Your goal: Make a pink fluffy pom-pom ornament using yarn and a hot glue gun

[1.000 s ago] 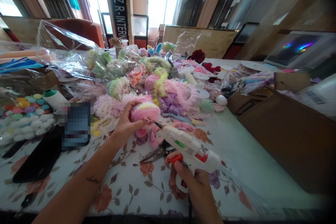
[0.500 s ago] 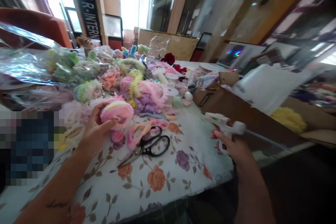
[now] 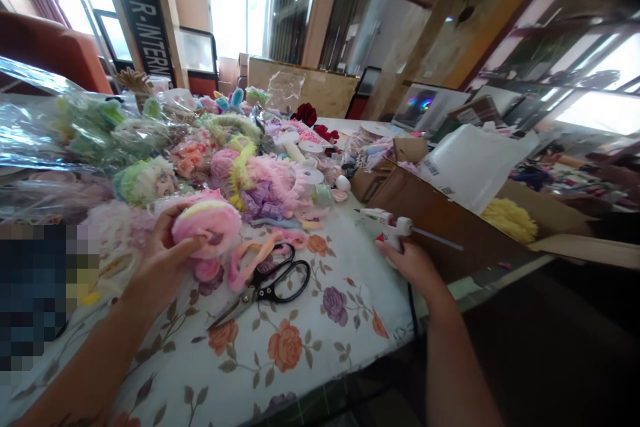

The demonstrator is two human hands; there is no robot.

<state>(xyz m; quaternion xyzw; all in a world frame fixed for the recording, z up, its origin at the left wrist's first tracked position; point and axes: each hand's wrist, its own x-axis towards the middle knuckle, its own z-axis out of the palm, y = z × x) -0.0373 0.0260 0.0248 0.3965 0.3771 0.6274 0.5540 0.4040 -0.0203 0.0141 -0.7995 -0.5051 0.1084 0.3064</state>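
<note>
My left hand point(image 3: 167, 250) grips a fluffy pink ring point(image 3: 213, 223) with a pale yellow patch, thumb across its front. Over the table's right edge, my right hand point(image 3: 413, 263) is wrapped round the handle of a white glue gun point(image 3: 387, 223), its nozzle pointing left and a clear stick coming out of its back. Black-handled scissors point(image 3: 273, 283) lie on the floral tablecloth point(image 3: 345, 347) between the hands, blades towards the lower left. A pink and orange fuzzy strip point(image 3: 255, 257) lies against them.
Pink, purple and yellow plush pieces point(image 3: 273, 183) heap up at the back, beside plastic-wrapped bundles point(image 3: 105, 130) on the left. A cardboard box point(image 3: 440, 213) stands at the right with a white plastic bag point(image 3: 475, 163) on it. Yellow fluffy material point(image 3: 510, 219) lies behind.
The view has shifted, so the table items appear further left. My right hand and the glue gun have come closer to the scissors. My left hand still holds the pink ring.
</note>
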